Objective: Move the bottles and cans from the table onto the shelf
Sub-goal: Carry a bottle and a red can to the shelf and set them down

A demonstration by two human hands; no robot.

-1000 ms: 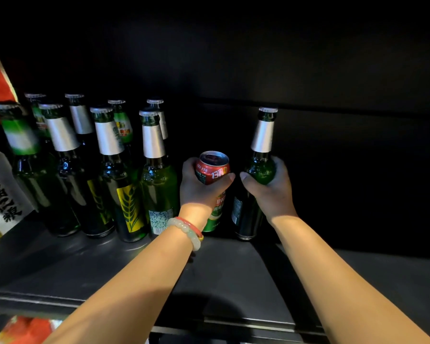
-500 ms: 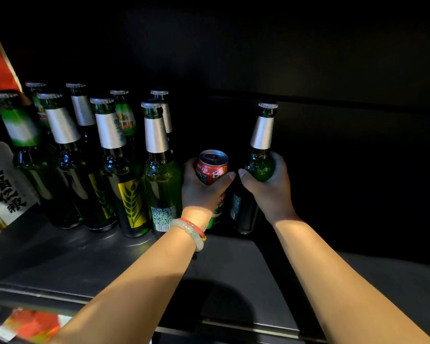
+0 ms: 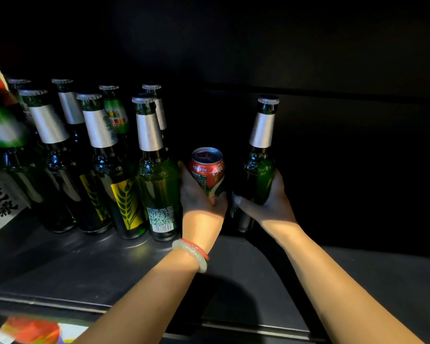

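Both my arms reach deep into a dark metal shelf [image 3: 90, 264]. My left hand [image 3: 199, 207], with a bead bracelet on the wrist, is wrapped around a red and green can [image 3: 207, 170] that stands upright beside a green bottle with a barcode label [image 3: 159, 184]. My right hand [image 3: 268, 207] grips the body of another green glass bottle [image 3: 260, 160] with a silver foil neck, just right of the can. Whether the can and this bottle rest on the shelf is hidden by my hands.
Several green bottles with silver necks [image 3: 99, 165] stand in two rows on the shelf's left half. A white carton with black characters [image 3: 0, 194] sits at the far left. The shelf's right side [image 3: 382, 281] is bare and dark. Red packaging [image 3: 32, 331] shows below the shelf edge.
Both hands have pushed the can and the bottle a little farther back and toward the bottle row. My left hand has slid lower on the can, so more of it shows.
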